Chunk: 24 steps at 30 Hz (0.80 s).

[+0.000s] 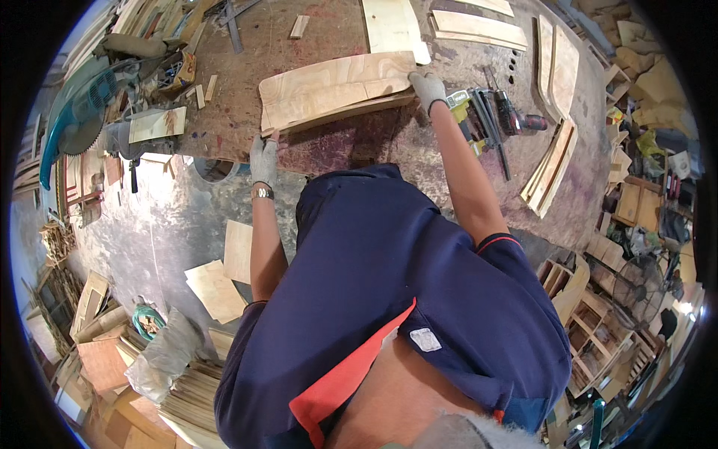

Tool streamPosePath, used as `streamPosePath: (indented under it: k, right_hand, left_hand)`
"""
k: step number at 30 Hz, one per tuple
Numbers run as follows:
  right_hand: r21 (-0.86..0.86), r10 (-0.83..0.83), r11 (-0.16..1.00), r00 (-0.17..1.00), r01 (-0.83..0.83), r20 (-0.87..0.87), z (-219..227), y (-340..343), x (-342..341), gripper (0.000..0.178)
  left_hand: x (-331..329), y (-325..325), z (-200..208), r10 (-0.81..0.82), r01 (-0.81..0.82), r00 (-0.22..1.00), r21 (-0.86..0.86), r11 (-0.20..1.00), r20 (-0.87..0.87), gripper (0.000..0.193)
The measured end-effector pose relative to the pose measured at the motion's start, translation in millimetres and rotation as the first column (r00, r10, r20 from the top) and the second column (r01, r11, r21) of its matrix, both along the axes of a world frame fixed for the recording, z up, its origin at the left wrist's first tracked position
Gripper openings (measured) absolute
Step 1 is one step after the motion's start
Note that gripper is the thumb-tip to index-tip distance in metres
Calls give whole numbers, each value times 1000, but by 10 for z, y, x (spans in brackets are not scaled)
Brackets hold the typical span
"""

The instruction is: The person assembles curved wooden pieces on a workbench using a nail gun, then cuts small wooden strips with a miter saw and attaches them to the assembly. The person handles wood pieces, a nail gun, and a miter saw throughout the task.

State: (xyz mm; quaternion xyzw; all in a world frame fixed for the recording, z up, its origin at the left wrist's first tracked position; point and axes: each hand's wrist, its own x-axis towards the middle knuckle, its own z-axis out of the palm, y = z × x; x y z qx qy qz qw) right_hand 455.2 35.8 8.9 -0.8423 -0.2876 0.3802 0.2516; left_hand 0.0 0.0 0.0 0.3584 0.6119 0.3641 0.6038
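A long curved wooden board (pixel 336 82) with pale wavy grain lies across the workbench in front of me. Along its near side shows a second curved edge of wood, under or behind it. My left hand (pixel 263 160), in a grey work glove with a watch at the wrist, grips the board's near left corner, fingertips at its edge. At the right end, my right hand (pixel 428 88), gloved alike, closes on the board's corner. Parts of the fingers on both hands are hidden by the wood. Just right of that hand lies a yellow-green power tool (pixel 465 112).
A red and black cordless drill (pixel 516 118) and dark clamp bars (pixel 490 131) lie right of the board. More cut boards (pixel 479 30) rest at the bench's far and right sides. A teal saw (pixel 82 112) with a toothed blade stands left. Thin wood sheets (pixel 215 290) lie on the floor.
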Motion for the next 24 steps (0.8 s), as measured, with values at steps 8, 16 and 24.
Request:
streamPosePath:
  k: [8,16,24]
  right_hand:
    - [89,-251,944,865,318,-434,-168,142,-48,30]
    - [436,-53,788,754,435,-655,198,7,3,16]
    - [295,-163,757,605,583,-779,173,-378,117,16]
  left_hand:
    - [21,-57,-18,66,-65,996,-9,998,63,77]
    - [98,-135,78,46,-44,999,108,993,-20,43]
    - [137,-207,202,0,36,988,228,973,-156,49]
